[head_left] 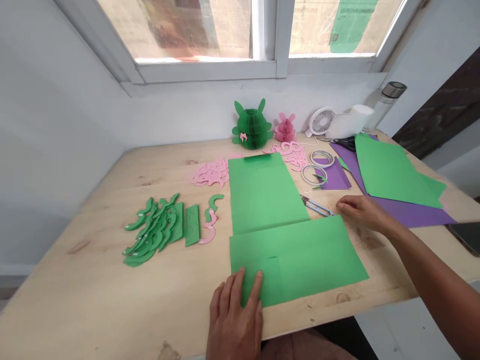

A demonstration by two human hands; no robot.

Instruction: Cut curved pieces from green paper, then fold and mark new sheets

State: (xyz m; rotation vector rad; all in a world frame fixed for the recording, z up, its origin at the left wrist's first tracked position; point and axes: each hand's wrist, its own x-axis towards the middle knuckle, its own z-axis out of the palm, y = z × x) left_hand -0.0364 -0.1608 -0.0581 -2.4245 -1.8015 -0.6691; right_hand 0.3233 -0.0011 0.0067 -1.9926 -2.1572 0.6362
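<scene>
My left hand [234,312] lies flat with fingers stretched out on the near left corner of a green paper sheet [307,255] at the table's front edge. A second green sheet [264,192] lies just beyond it. My right hand [362,210] rests palm down on the wood by the near sheet's far right corner, fingers loosely curled and holding nothing, fingertips next to small snips [317,206].
Green cut-out shapes [159,230] and pink cut-outs [210,172] lie to the left. Honeycomb paper figures, green [252,125] and pink [285,129], stand at the back with a small fan [320,120]. Tape rolls [315,175], purple paper [405,210] and more green sheets [390,172] lie to the right.
</scene>
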